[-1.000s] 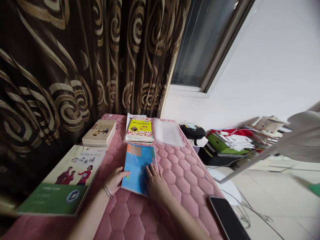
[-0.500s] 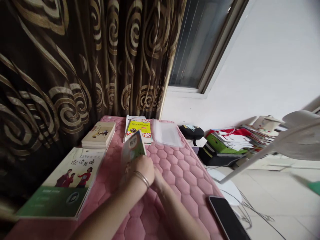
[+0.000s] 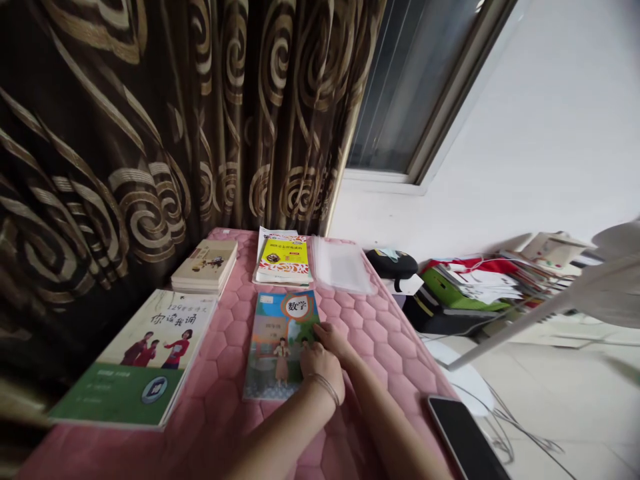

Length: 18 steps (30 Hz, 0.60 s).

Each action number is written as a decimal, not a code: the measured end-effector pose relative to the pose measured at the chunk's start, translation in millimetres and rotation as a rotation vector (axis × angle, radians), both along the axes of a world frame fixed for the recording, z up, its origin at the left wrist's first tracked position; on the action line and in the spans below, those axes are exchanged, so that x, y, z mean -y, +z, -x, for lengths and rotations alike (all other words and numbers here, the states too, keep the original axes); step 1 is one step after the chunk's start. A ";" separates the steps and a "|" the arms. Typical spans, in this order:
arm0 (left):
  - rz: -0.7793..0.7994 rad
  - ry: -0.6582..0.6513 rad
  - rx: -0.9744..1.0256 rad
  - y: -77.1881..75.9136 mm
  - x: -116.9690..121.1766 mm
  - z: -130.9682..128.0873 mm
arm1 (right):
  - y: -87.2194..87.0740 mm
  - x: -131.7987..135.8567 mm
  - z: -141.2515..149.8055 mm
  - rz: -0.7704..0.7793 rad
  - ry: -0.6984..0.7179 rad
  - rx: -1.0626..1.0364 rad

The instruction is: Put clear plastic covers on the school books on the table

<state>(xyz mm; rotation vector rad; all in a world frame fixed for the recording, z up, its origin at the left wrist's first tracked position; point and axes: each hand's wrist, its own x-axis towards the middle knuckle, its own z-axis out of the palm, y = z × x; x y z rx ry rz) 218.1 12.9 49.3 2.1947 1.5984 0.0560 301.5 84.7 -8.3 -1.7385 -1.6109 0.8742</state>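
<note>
Left hand [image 3: 323, 377] and right hand [image 3: 333, 340] lie open on the mathematics textbook [image 3: 275, 343], apparently steadying it flat on the quilted mat [image 3: 225, 360]

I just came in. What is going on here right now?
A person has both hands on a math textbook, lying face up on a pink quilted mat. The left hand, wearing a bangle, and the right hand rest on its right side. A green-and-white book lies to its left, and a yellow-covered book beyond it.

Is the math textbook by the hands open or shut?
Shut: the math textbook lies flat on the pink quilted pad, its front cover facing up.
</note>
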 end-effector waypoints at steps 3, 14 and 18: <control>-0.089 0.035 0.029 0.4 2.8 31.2 | -4.4 3.9 4.9 -0.019 -0.049 0.027; -0.190 0.524 0.109 -25.0 -73.1 140.8 | -8.4 17.8 9.7 -0.174 -0.125 -0.007; -0.185 0.531 0.174 -30.0 -83.7 128.5 | -6.6 13.7 0.8 -0.170 -0.142 -0.020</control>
